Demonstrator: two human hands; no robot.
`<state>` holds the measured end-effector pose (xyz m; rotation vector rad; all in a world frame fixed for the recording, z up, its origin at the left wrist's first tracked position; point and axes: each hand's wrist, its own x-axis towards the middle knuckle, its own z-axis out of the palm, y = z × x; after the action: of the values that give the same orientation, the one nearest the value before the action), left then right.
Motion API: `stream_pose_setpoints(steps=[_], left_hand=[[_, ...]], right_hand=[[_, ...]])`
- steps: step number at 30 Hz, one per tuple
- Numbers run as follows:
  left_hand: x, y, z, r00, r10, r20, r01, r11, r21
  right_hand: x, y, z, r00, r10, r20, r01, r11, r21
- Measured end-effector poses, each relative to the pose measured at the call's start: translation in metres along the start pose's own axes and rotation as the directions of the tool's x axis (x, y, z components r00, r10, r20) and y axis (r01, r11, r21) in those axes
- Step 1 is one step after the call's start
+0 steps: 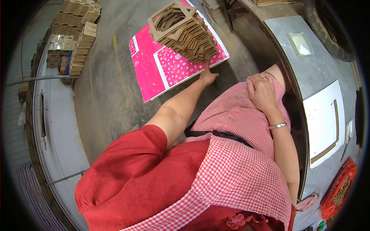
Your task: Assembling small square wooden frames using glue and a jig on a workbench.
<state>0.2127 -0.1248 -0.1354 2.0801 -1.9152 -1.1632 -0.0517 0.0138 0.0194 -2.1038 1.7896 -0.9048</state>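
A tall stack of brown wooden frames [185, 32] stands on a pink patterned board [152, 82], its layers turned at slightly different angles. Against the near lower edge of that stack, my left hand [208, 76] reaches with a finger stretched out and the thumb apart. Its other fingers are partly hidden. My right hand [262, 90] lies on my lap over the red checked apron [235, 111], fingers resting on the cloth and holding nothing.
To my right, a grey-topped table [283, 30] carries a small pale tray [300, 44], a white board [325, 123] with brown strips, and a red bag [339, 188]. Stacked wooden pieces [83, 46] stand at the far left. A tyre-like ring [331, 34] is at the far right.
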Motion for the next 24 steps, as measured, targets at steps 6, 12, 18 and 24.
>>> stream_pose_setpoints(steps=[6, 12, 18, 24], left_hand=[[-0.001, -0.002, 0.001, 0.963, -0.263, 0.063, 0.254, 0.803, -0.54], [0.003, -0.018, -0.011, 0.916, -0.383, 0.124, 0.257, 0.32, -0.912], [0.003, -0.02, -0.018, 0.941, -0.262, 0.216, 0.279, 0.235, -0.931], [0.001, -0.022, -0.02, 0.95, -0.253, 0.184, 0.239, 0.204, -0.949]], right_hand=[[-0.001, 0.004, 0.001, 1.0, 0.017, 0.012, -0.017, 1.0, -0.018], [0.001, 0.001, 0.0, 1.0, 0.015, 0.015, -0.015, 1.0, -0.016], [0.002, -0.001, 0.0, 1.0, 0.002, 0.006, -0.002, 1.0, -0.017], [0.001, 0.0, 0.002, 1.0, 0.001, 0.029, -0.001, 1.0, -0.01]])
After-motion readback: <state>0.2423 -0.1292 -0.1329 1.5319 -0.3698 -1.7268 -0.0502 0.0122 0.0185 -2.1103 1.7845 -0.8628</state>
